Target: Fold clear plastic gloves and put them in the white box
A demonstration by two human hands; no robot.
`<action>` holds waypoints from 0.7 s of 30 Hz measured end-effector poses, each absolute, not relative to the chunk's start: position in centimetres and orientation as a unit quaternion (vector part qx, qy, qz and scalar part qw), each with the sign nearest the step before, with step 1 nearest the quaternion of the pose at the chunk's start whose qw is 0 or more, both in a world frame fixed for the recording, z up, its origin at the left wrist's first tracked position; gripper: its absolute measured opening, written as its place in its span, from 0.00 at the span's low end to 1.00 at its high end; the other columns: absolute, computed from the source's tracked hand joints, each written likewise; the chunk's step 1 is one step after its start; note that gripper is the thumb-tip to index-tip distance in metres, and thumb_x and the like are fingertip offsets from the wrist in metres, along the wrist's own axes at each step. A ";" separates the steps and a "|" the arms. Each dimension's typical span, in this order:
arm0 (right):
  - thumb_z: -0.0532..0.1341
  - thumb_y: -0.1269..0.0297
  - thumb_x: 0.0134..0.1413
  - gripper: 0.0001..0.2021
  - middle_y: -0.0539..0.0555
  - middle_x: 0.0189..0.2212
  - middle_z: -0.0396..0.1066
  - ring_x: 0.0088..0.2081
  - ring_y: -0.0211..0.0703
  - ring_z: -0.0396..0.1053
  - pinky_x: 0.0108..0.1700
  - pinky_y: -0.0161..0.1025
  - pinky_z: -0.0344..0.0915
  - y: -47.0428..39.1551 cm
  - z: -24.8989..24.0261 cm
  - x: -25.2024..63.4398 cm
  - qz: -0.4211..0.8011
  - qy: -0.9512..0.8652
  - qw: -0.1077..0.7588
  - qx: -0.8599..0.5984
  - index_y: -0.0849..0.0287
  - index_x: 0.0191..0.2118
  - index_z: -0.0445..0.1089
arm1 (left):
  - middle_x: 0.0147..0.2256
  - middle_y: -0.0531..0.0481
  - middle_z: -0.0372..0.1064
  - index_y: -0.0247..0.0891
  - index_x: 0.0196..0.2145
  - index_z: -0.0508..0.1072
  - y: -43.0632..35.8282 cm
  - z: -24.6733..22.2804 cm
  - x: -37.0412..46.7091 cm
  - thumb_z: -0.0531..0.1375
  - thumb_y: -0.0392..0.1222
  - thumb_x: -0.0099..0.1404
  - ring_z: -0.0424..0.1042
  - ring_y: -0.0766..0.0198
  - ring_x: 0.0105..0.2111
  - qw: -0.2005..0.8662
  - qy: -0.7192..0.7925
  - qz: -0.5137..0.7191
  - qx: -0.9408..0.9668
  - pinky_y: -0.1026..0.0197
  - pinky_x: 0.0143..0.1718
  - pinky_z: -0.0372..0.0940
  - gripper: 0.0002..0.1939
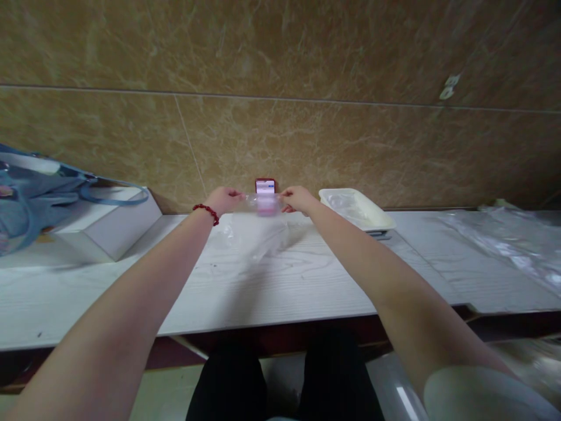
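Observation:
A clear plastic bag (260, 231) hangs stretched between my two hands over the white wood-grain table, its lower part smeared by motion. My left hand (225, 199), with a red bead bracelet (207, 213) at the wrist, pinches the bag's top left corner. At the top right corner, my right hand (298, 199) grips it with thumb and fingers. Just behind the bag a phone (265, 186) in a red case leans upright against the wall, its screen lit and its lower part seen through the plastic.
Right of my hands is a white tray (377, 217) with clear plastic in it, resting on something grey. Farther right lie clear plastic sheets or bags (512, 237). A white box (118, 225) and a blue bag (26, 196) stand at left. The marble-look wall (280, 140) borders the table's back.

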State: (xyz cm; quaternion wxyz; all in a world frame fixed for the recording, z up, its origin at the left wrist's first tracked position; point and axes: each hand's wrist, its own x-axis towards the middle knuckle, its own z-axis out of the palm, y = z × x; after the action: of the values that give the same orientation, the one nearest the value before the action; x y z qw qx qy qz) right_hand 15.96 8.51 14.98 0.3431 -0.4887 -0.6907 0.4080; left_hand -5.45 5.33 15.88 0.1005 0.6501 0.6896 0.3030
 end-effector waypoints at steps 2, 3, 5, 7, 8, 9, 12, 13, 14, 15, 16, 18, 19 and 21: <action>0.59 0.68 0.48 0.05 0.48 0.19 0.65 0.19 0.31 0.66 0.22 0.29 0.65 9.7 15.1 15.8 0.433 -0.665 0.361 -0.489 0.62 0.26 0.62 | 0.18 0.53 0.64 0.37 0.24 0.72 6.6 16.4 -5.3 0.59 0.48 0.48 0.62 0.67 0.21 0.082 0.691 0.305 0.650 0.67 0.21 0.54 0.11; 0.58 0.69 0.49 0.05 0.48 0.20 0.65 0.19 0.31 0.66 0.22 0.29 0.65 10.3 15.3 15.8 0.438 -0.659 0.369 -0.487 0.62 0.26 0.62 | 0.18 0.53 0.64 0.37 0.24 0.72 7.1 16.5 -5.2 0.59 0.47 0.48 0.62 0.67 0.21 0.082 0.692 0.308 0.648 0.67 0.22 0.55 0.10; 0.56 0.70 0.50 0.04 0.49 0.22 0.65 0.20 0.31 0.66 0.23 0.29 0.66 11.3 15.5 15.8 0.433 -0.658 0.384 -0.481 0.63 0.27 0.62 | 0.17 0.53 0.63 0.37 0.25 0.71 7.9 16.9 -4.8 0.59 0.46 0.50 0.63 0.67 0.20 0.113 0.695 0.325 0.631 0.66 0.21 0.55 0.09; 0.55 0.71 0.51 0.04 0.50 0.22 0.66 0.20 0.30 0.66 0.23 0.29 0.66 12.1 15.8 15.9 0.419 -0.664 0.389 -0.482 0.63 0.27 0.62 | 0.18 0.52 0.64 0.36 0.27 0.71 8.4 17.1 -4.5 0.58 0.44 0.52 0.64 0.68 0.19 0.171 0.692 0.357 0.604 0.67 0.20 0.56 0.08; 0.55 0.70 0.51 0.03 0.50 0.22 0.66 0.20 0.30 0.66 0.23 0.29 0.66 12.4 15.9 16.0 0.409 -0.669 0.389 -0.484 0.63 0.28 0.62 | 0.19 0.52 0.64 0.36 0.27 0.70 8.6 17.2 -4.2 0.58 0.42 0.53 0.65 0.68 0.20 0.200 0.684 0.378 0.591 0.67 0.20 0.57 0.07; 0.56 0.70 0.51 0.03 0.51 0.23 0.66 0.20 0.30 0.66 0.23 0.29 0.66 12.6 15.9 16.1 0.399 -0.674 0.387 -0.487 0.63 0.28 0.63 | 0.21 0.51 0.65 0.35 0.27 0.70 8.7 17.3 -4.1 0.58 0.40 0.53 0.66 0.69 0.21 0.225 0.674 0.398 0.580 0.68 0.21 0.58 0.06; 0.56 0.68 0.50 0.04 0.52 0.24 0.67 0.19 0.30 0.65 0.22 0.29 0.66 13.0 15.8 16.5 0.361 -0.695 0.383 -0.489 0.63 0.29 0.64 | 0.23 0.51 0.66 0.34 0.26 0.69 8.9 17.4 -3.8 0.59 0.38 0.53 0.68 0.69 0.23 0.271 0.646 0.441 0.561 0.68 0.23 0.60 0.04; 0.57 0.67 0.50 0.04 0.52 0.24 0.67 0.19 0.30 0.64 0.22 0.30 0.66 13.1 15.8 16.6 0.349 -0.703 0.382 -0.488 0.63 0.29 0.64 | 0.23 0.51 0.66 0.34 0.25 0.69 9.0 17.4 -3.9 0.59 0.38 0.53 0.68 0.69 0.23 0.277 0.639 0.448 0.560 0.67 0.24 0.61 0.04; 0.57 0.67 0.50 0.05 0.52 0.24 0.67 0.19 0.30 0.64 0.22 0.31 0.66 13.1 15.8 16.7 0.337 -0.710 0.380 -0.488 0.63 0.29 0.65 | 0.22 0.51 0.66 0.34 0.25 0.69 9.1 17.4 -3.9 0.60 0.38 0.52 0.69 0.68 0.24 0.279 0.634 0.454 0.561 0.66 0.26 0.62 0.05; 0.57 0.66 0.49 0.05 0.52 0.24 0.67 0.18 0.30 0.64 0.22 0.31 0.66 13.2 15.8 16.8 0.329 -0.715 0.378 -0.488 0.63 0.29 0.65 | 0.22 0.51 0.67 0.34 0.25 0.69 9.2 17.4 -4.0 0.60 0.38 0.52 0.69 0.68 0.24 0.280 0.629 0.458 0.563 0.65 0.27 0.62 0.05; 0.57 0.66 0.49 0.05 0.52 0.24 0.67 0.18 0.30 0.64 0.22 0.31 0.66 13.2 15.9 16.9 0.326 -0.717 0.378 -0.487 0.63 0.28 0.65 | 0.22 0.51 0.67 0.34 0.25 0.69 9.3 17.4 -4.1 0.60 0.39 0.52 0.69 0.68 0.24 0.280 0.624 0.462 0.565 0.65 0.28 0.63 0.05; 0.57 0.66 0.49 0.05 0.52 0.24 0.67 0.19 0.31 0.65 0.22 0.31 0.66 13.2 16.1 17.0 0.332 -0.712 0.383 -0.486 0.63 0.28 0.64 | 0.23 0.50 0.67 0.34 0.25 0.69 9.5 17.5 -4.3 0.60 0.38 0.52 0.69 0.68 0.25 0.286 0.615 0.468 0.567 0.64 0.29 0.63 0.05; 0.57 0.66 0.49 0.05 0.52 0.24 0.66 0.19 0.31 0.66 0.23 0.31 0.66 13.2 16.2 17.0 0.339 -0.706 0.390 -0.484 0.63 0.28 0.64 | 0.23 0.50 0.67 0.33 0.25 0.68 9.6 17.6 -4.3 0.60 0.38 0.52 0.69 0.68 0.25 0.290 0.610 0.471 0.567 0.64 0.29 0.64 0.05; 0.57 0.67 0.50 0.05 0.52 0.25 0.66 0.21 0.31 0.67 0.23 0.30 0.67 13.4 16.5 16.9 0.354 -0.696 0.405 -0.476 0.64 0.29 0.63 | 0.23 0.50 0.67 0.33 0.26 0.68 9.8 17.8 -4.2 0.60 0.38 0.53 0.69 0.68 0.25 0.293 0.600 0.482 0.568 0.64 0.29 0.64 0.05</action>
State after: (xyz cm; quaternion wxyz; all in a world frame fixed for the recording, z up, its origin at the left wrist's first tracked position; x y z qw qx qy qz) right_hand 16.91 13.37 16.52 0.4053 -0.4756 -0.6960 0.3539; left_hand -4.24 9.75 17.81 0.2931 0.5678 0.5997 0.4818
